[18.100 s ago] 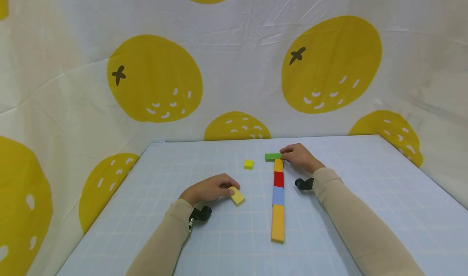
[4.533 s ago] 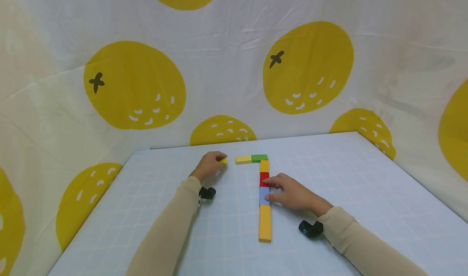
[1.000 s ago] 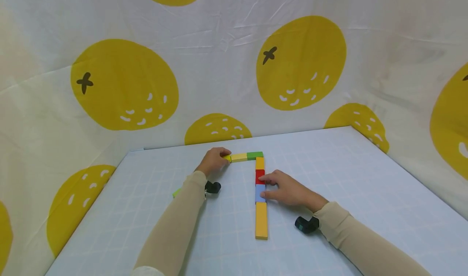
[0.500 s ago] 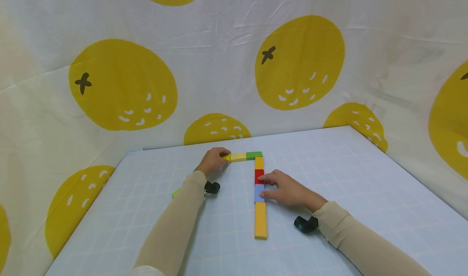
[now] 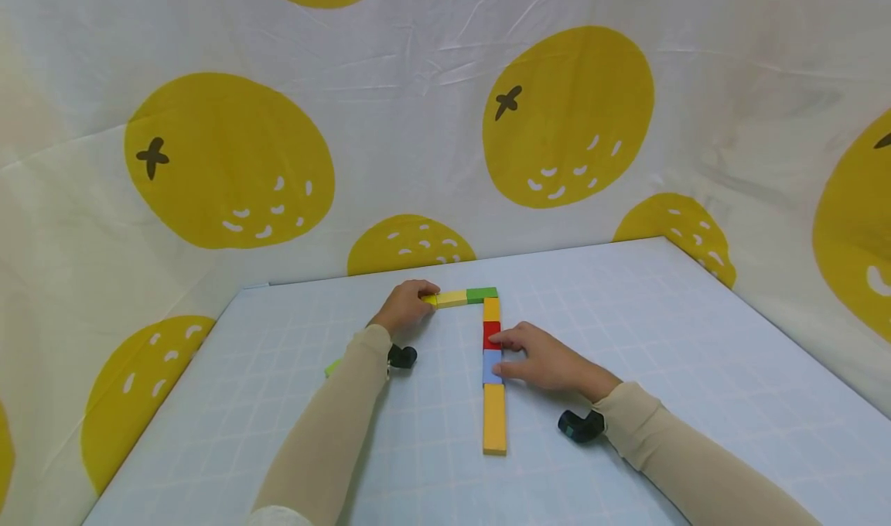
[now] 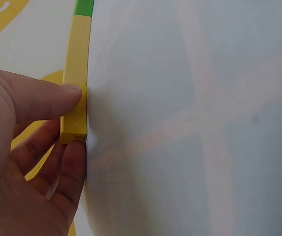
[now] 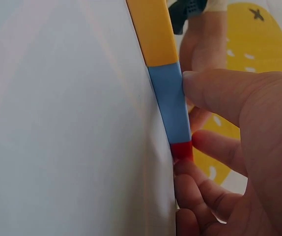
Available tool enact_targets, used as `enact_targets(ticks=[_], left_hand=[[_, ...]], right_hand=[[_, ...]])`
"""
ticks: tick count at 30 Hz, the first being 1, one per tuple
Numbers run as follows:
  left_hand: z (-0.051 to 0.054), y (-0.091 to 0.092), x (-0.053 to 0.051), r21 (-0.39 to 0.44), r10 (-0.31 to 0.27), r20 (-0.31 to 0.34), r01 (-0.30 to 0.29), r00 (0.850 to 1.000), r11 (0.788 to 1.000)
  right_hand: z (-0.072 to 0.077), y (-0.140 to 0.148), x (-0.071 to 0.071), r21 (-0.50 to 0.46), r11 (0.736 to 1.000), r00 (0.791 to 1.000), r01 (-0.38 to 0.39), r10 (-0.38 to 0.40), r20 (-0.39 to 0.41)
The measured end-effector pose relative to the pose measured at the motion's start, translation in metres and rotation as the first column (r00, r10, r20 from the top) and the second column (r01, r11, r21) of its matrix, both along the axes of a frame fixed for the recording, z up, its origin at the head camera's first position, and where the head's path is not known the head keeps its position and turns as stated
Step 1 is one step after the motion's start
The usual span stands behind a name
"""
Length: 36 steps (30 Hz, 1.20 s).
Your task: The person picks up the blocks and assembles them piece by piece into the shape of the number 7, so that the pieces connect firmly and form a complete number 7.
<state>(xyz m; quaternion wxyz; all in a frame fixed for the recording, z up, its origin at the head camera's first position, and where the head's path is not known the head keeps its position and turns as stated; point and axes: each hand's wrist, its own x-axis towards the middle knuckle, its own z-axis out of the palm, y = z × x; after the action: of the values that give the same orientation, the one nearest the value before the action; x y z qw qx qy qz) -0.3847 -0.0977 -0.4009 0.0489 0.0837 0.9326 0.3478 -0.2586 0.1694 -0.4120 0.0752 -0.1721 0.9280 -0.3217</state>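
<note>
In the head view my left hand (image 5: 404,307) pinches a small yellow block (image 5: 430,301) between thumb and fingers. The left wrist view shows that yellow block (image 6: 74,120) end to end with a pale yellow block (image 6: 77,49). Beyond them comes a green block (image 5: 482,295). From its right end a column runs toward me: a short orange block (image 5: 491,309), a red block (image 5: 490,329), a blue block (image 5: 491,365) and a long orange block (image 5: 495,419). My right hand (image 5: 546,360) rests against the column's right side, thumb touching the blue block, a finger at the red one.
A lime green block (image 5: 332,367) lies on the table (image 5: 626,340), partly hidden by my left sleeve (image 5: 327,433). A white cloth with yellow fruit prints (image 5: 411,162) hangs along the table's back and sides.
Earlier, my left hand held the pale yellow block, now beside the green one. The small yellow block has since moved right against it. My right hand left the green block for the column.
</note>
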Motion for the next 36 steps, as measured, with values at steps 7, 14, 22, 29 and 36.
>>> enact_targets(ticks=[7,14,22,29,36], left_hand=[[0.001,-0.001,0.001,-0.004,-0.008,-0.001,0.008,1.000,1.000],[0.004,-0.003,0.005,-0.011,-0.011,-0.008,0.011,1.000,1.000],[0.009,-0.008,0.009,0.002,0.002,0.023,-0.002,1.000,1.000],[0.014,-0.022,0.011,0.032,-0.014,0.021,0.013,1.000,0.999],[0.019,-0.046,0.019,-0.010,-0.024,0.036,0.024,0.999,1.000]], right_hand=[[-0.001,0.000,0.000,-0.011,1.000,1.000,-0.006,0.006,0.001],[0.000,-0.002,0.000,-0.003,1.000,1.000,-0.012,0.012,-0.003],[0.001,-0.002,0.000,-0.001,1.000,1.000,-0.017,0.017,-0.008],[0.002,0.001,0.000,-0.008,1.000,1.000,-0.014,0.014,-0.008],[-0.001,0.002,-0.002,-0.016,1.000,1.000,-0.025,0.025,-0.001]])
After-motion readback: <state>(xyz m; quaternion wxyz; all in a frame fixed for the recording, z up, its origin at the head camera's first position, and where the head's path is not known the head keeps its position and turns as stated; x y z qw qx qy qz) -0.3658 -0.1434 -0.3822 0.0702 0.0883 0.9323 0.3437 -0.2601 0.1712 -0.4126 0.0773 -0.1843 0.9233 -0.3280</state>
